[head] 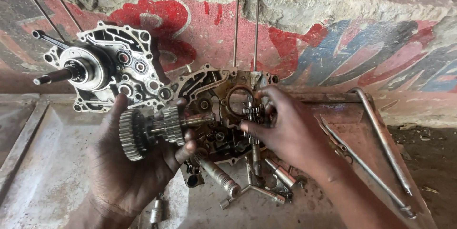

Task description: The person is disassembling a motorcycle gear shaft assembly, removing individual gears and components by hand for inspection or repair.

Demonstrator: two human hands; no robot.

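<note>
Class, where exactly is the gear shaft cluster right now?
The gear shaft cluster lies in the left hand, left of centre, beside the open crankcase half.

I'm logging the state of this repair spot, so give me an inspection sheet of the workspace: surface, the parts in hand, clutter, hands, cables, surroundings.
Surface: worn, greasy metal sheet, stained and scratched.
Job's things: gear shaft with stacked toothed wheels, held above the open crankcase half; a second gear cluster standing in that case.
Clutter: loose sockets and a splined shaft, a cross wrench, long bent metal bars, another case half leaning on the wall.
Hands: left hand has its grip closed around the gear shaft; right hand has fingertips on the second gear cluster.
Cables: nothing seen.
Surroundings: rough concrete wall with red and blue paint; two thin rods standing up from the case.
</note>
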